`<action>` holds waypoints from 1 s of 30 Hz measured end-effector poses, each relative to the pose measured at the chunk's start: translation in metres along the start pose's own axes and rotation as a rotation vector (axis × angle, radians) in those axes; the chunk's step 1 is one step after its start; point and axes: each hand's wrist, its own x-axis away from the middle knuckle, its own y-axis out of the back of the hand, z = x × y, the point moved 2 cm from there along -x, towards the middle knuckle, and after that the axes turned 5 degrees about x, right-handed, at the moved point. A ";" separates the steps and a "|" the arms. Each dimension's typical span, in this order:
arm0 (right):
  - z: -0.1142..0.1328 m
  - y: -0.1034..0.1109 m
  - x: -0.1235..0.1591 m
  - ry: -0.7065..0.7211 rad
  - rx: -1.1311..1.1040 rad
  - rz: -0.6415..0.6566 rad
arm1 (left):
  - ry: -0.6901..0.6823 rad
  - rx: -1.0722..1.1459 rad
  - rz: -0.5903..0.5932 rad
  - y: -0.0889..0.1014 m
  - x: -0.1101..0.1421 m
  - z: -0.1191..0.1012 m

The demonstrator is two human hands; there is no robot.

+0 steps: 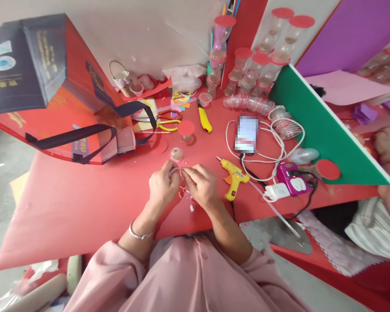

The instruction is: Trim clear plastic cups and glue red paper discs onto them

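Clear plastic cup (176, 172) is pinched between left hand (163, 185) and right hand (199, 184); fitting it seems underway, next needing the glue gun (234, 178).

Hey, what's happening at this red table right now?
A person in pink sits at the red table, left hand and right hand together pinching a small clear plastic piece between the fingertips. Pink scraps lie beneath them. A yellow glue gun rests nearby, beside a phone.
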 end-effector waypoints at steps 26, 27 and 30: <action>-0.001 0.005 -0.003 -0.146 0.071 -0.137 | 0.213 1.000 0.436 -0.003 0.000 0.007; -0.001 0.005 -0.003 -0.146 0.081 -0.143 | 0.212 1.015 0.440 -0.003 0.000 0.006; 0.000 0.004 -0.002 -0.136 0.101 -0.155 | 0.220 1.058 0.431 -0.001 0.000 0.002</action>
